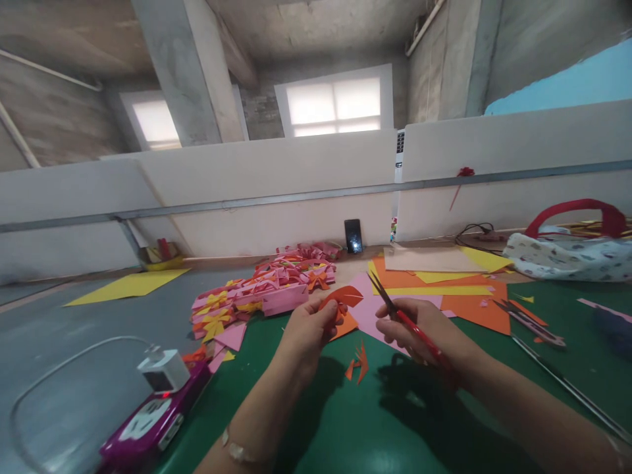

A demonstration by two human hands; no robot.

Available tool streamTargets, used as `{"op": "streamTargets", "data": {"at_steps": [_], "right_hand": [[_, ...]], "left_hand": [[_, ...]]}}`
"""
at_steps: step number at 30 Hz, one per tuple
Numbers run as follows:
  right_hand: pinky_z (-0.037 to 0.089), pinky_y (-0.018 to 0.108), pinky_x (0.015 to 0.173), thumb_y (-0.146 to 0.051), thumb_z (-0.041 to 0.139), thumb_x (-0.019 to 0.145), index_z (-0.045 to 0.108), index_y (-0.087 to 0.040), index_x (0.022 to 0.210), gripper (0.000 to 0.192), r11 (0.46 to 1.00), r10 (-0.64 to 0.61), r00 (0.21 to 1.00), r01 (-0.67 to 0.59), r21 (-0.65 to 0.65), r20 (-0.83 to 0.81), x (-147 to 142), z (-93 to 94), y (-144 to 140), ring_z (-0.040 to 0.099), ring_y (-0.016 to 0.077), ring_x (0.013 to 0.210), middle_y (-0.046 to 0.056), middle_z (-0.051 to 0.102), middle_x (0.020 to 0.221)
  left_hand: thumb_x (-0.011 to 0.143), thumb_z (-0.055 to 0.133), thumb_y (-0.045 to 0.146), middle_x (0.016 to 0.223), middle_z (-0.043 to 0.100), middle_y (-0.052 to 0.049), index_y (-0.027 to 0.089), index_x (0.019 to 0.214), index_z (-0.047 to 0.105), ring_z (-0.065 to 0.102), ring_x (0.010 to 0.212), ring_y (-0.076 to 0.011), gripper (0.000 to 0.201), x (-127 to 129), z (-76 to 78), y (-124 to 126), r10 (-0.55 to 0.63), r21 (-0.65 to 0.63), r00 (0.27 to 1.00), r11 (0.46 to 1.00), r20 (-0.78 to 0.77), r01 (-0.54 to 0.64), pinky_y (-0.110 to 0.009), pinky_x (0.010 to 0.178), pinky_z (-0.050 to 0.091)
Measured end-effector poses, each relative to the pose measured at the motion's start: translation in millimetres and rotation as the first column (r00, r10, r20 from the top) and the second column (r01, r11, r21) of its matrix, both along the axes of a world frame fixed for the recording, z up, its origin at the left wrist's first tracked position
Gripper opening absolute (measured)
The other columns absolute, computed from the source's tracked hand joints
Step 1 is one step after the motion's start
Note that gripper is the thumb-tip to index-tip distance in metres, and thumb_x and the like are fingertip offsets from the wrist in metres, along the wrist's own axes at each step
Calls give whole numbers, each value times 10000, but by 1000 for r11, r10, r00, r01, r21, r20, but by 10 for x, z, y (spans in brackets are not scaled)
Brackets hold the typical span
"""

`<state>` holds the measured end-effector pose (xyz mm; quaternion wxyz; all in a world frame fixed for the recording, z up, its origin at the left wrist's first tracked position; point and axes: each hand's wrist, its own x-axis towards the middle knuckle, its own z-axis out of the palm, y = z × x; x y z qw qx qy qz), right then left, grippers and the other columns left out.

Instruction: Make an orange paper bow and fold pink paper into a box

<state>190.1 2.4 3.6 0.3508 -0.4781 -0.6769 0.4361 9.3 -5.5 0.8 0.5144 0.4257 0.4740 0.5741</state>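
No readable text, labels, brands or numbers anywhere. Phone (353,236) against the wall: screen dark, nothing legible. Purple power strip (148,421) with white plug (164,370): red indicator light only, markings too blurred to read. Patterned bag (567,257): print is decorative, no words visible. Coloured paper (444,283) on the counter (306,421): blank.

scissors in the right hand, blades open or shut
Open: the scissors in the right hand show two dark blades spread in a narrow V, tips toward the orange paper held by the left hand.
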Motion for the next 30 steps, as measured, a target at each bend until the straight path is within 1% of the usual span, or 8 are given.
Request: {"op": "streamTargets", "data": {"at_steps": [5, 12, 14, 18, 22, 25, 28, 30], "right_hand": [[426, 225, 553, -408, 683, 666, 536, -176, 965, 406, 995, -92, 978, 98, 22, -188, -26, -96, 23, 543, 127, 624, -5, 570, 718], [404, 219, 531, -360, 691, 652, 547, -152, 967, 404, 988, -137, 966, 150, 42, -220, -74, -156, 84, 509, 100, 584, -14, 522, 726], [390, 216, 494, -356, 678, 662, 538, -155, 979, 400, 990, -131, 966, 140, 24, -224, -61, -150, 89, 485, 84, 534, -19, 512, 730], [349, 211, 419, -365, 664, 674, 526, -158, 981, 395, 989, -143, 963, 146, -6, -230, -33, -117, 73, 420, 62, 443, -41, 476, 675], [343, 215, 414, -352, 663, 674, 530, -154, 974, 384, 988, -150, 967, 154, 3, -205, -27, -95, 63, 432, 68, 442, -38, 488, 662], [377, 226, 456, -417, 644, 690, 524, -155, 991, 417, 990, -127, 977, 136, 47, -169, -15, -94, 64, 474, 84, 487, -16, 518, 718], [401, 236, 513, -454, 626, 703, 525, -154, 1000, 434, 986, -111, 992, 117, 118, -55, 6, -87, 43, 505, 115, 554, -9, 532, 701], [400, 247, 547, -451, 630, 699, 547, -164, 972, 404, 975, -106, 990, 86, 204, 91, 13, -84, 10, 507, 134, 578, -8, 548, 658]], "left_hand": [[681, 652, 244, 653, 575, -3, 129, 778, 662, 443, 510, -47, 151, 78, -31, -16, -69, -79, 998, 994, 9, 70, -163, 471, 307], [698, 633, 308, 577, 548, 6, 136, 773, 676, 341, 426, -31, 193, 137, -149, -8, -218, -116, 974, 971, -56, 210, -169, 436, 258], [678, 654, 302, 597, 576, -8, 145, 779, 677, 426, 460, -50, 188, 129, -150, -9, -240, -142, 970, 962, -31, 233, -175, 460, 311], [603, 700, 210, 721, 639, -41, 163, 814, 691, 585, 655, -123, 216, 91, -117, -17, -254, -161, 967, 955, -18, 248, -209, 570, 409], [584, 693, 190, 630, 629, -35, 141, 726, 699, 516, 530, -96, 150, 80, -104, -18, -221, -150, 962, 969, -159, 197, -204, 496, 356], [577, 694, 188, 628, 638, -38, 139, 712, 708, 495, 528, -93, 145, 83, -107, -12, -147, -137, 966, 983, -212, 120, -197, 481, 319], [553, 714, 161, 638, 644, -39, 131, 738, 709, 519, 553, -97, 187, 64, -100, 7, -4, -118, 995, 993, -98, -8, -191, 491, 322], [551, 723, 151, 636, 631, -25, 126, 743, 697, 522, 560, -84, 195, 37, -85, 22, 74, -91, 997, 993, 6, -73, -183, 511, 347]]}}
